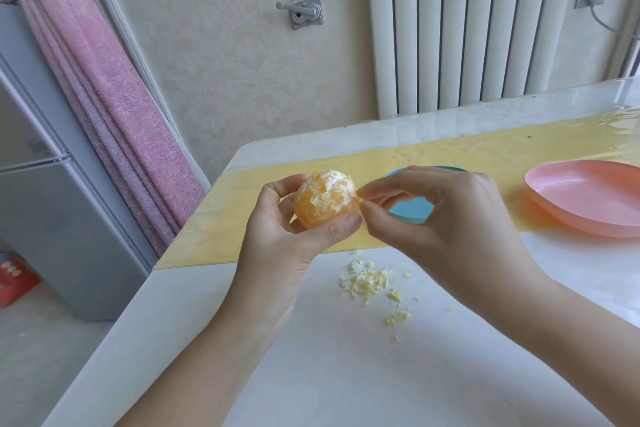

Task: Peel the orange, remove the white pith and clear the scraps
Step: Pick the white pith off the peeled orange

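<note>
Head view. The left hand [291, 243] holds the orange [325, 199] raised above the counter [311, 374]. Its grip is closed round the fruit, thumb across the lower right side and fingers curled behind the far side.

The orange is fully out of its peel. Patches of white pith [323, 192] cover the upper and middle part; the lower left part shows bare orange flesh.

The right hand [450, 218] meets the fruit from the right. Its grip is narrowed to a pinch, with thumb and forefinger tips closed together against the orange's right flank. Whether a strand of pith sits between the tips is too small to tell. The other fingers are curled above the palm.

A loose heap of pale scraps [369, 281] lies on the white counter below the hands, with several smaller bits scattered to the right and nearer the camera.

A yellow mat [235, 218] covers the far half of the counter. On it, a blue dish [412, 210] is mostly hidden behind the right hand, and a pink dish [588, 198] sits well apart at the right edge.

A white radiator [485, 24] stands on the wall behind the counter, a pink curtain [114, 97] hangs at the left, and a grey refrigerator [52, 218] is beside it.
</note>
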{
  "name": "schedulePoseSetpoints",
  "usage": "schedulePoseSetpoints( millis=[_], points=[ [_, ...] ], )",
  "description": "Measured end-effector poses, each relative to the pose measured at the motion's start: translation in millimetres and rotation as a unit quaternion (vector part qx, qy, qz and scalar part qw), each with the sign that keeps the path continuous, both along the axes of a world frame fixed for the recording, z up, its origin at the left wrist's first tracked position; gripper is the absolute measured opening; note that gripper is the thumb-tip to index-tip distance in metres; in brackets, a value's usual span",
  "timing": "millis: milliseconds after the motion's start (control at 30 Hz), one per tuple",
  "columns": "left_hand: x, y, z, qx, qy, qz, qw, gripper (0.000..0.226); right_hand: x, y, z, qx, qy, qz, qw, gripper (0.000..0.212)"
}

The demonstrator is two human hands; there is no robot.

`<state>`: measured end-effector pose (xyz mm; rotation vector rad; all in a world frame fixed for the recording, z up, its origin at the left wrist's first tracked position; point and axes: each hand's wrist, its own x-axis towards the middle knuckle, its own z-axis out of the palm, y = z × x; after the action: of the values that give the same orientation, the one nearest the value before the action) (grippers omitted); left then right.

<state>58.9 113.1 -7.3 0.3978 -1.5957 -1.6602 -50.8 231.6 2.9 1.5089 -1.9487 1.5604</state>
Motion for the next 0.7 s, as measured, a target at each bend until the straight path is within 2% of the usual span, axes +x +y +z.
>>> schedulePoseSetpoints(
  millis=[167, 233, 333, 533, 700],
  points=[
    [0.8, 3.5, -1.1, -0.12, -0.024, 0.061, 0.991, 0.067, 1.1, 0.5, -0.7, 0.018, -0.017, -0.007, 1.0, 0.003],
    [0.8, 3.9, -2.5, -0.147, -0.03, 0.083, 0.985, 0.064, 2.4, -0.2, -1.4, 0.013, 0.002, -0.021, 1.0, 0.001],
    [0.9, 5.2, -4.2, -0.181, -0.037, 0.097, 0.978, 0.061, 6.1, -0.7, -2.5, 0.009, 0.047, -0.052, 0.997, 0.01],
    [1.8, 11.8, -4.3, -0.22, -0.051, 0.12, 0.967, 0.059, 9.8, -1.4, -5.0, 0.021, 0.135, -0.112, 0.984, 0.011],
    [2.1, 14.3, -1.1, -0.219, -0.045, 0.103, 0.969, 0.061, 9.6, -0.1, -1.7, 0.029, 0.166, -0.133, 0.977, 0.009]
  ],
)
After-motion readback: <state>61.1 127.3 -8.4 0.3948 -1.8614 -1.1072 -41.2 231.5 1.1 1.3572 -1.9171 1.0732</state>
